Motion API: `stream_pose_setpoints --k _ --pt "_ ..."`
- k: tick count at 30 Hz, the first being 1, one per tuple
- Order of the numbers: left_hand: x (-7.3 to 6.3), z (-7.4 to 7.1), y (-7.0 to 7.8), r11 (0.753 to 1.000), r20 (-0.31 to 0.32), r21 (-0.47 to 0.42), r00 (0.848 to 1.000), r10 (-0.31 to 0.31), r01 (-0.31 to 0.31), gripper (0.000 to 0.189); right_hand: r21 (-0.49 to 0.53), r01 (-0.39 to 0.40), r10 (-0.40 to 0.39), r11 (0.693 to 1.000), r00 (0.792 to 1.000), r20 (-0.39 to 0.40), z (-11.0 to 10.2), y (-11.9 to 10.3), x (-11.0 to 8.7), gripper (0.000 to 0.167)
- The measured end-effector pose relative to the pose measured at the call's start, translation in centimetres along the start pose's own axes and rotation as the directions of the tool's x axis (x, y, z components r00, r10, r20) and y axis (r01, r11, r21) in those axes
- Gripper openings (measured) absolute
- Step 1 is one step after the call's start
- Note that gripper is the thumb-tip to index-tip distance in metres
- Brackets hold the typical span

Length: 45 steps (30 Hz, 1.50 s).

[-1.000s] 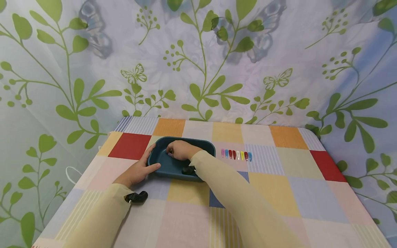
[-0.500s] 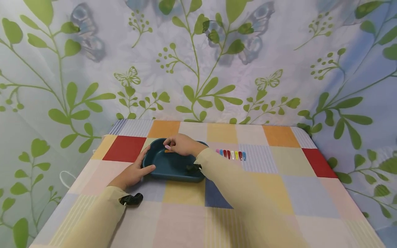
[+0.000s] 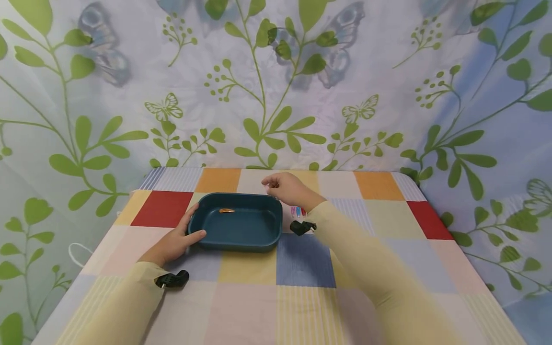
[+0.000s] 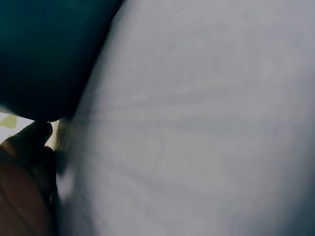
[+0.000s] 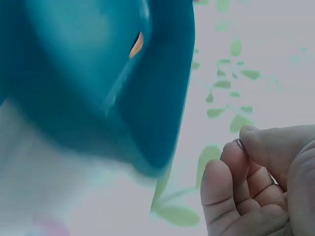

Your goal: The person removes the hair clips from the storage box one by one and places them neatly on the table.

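A dark teal tray stands on the table, with one orange hair clip lying inside near its far wall. At the tray's left end my left hand rests against the corner, thumb on the near side and fingers along the outer wall. My right hand is raised past the tray's far right corner and pinches a small pink hair clip between thumb and forefinger. In the right wrist view only a thin edge of that clip shows at the fingertips.
Right of the tray lies a row of coloured hair clips, partly hidden by the right sleeve. A patchwork cloth covers the table. Behind it hangs a leaf-patterned curtain. A white cable loops at the left edge.
My right hand has lifted out of the tray with the pink hair clip and moved right beyond the rim, uncovering the orange clip. The left hand stays on the tray.
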State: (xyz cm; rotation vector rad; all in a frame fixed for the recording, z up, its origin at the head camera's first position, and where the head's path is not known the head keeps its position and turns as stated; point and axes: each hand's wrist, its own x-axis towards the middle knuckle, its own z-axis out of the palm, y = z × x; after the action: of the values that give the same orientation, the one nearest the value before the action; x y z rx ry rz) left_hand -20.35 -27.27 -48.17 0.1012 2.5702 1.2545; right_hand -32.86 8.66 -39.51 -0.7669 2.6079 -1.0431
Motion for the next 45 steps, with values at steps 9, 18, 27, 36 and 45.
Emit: stream_pose_setpoints --k 9,18,27,36,45 --pt "0.0 0.1 0.0 1.0 -0.002 -0.018 1.0 0.024 -0.024 0.098 -0.006 -0.124 0.123 0.992 0.989 -0.077 -4.4 5.3 -4.3 0.038" --pt "0.0 0.2 0.0 1.0 0.006 -0.001 1.0 0.01 -0.01 0.097 -0.094 -0.246 0.233 0.965 0.965 -0.123 -6.0 10.4 -7.8 0.039" --pt "0.0 0.1 0.1 1.0 0.007 0.006 1.0 -0.005 0.005 0.097 -0.142 -0.317 0.299 0.938 0.945 -0.135 -5.7 13.7 -9.6 0.037" --pt "0.1 0.3 0.0 0.999 0.005 -0.033 1.0 0.028 -0.027 0.097 -0.165 -0.353 0.333 0.921 0.933 -0.134 -5.3 15.4 -10.2 0.034" --pt "0.2 0.3 0.0 0.999 0.014 -0.03 1.0 0.016 -0.016 0.098 -0.145 -0.371 0.354 0.917 0.926 -0.132 -4.9 16.0 -10.1 0.032"
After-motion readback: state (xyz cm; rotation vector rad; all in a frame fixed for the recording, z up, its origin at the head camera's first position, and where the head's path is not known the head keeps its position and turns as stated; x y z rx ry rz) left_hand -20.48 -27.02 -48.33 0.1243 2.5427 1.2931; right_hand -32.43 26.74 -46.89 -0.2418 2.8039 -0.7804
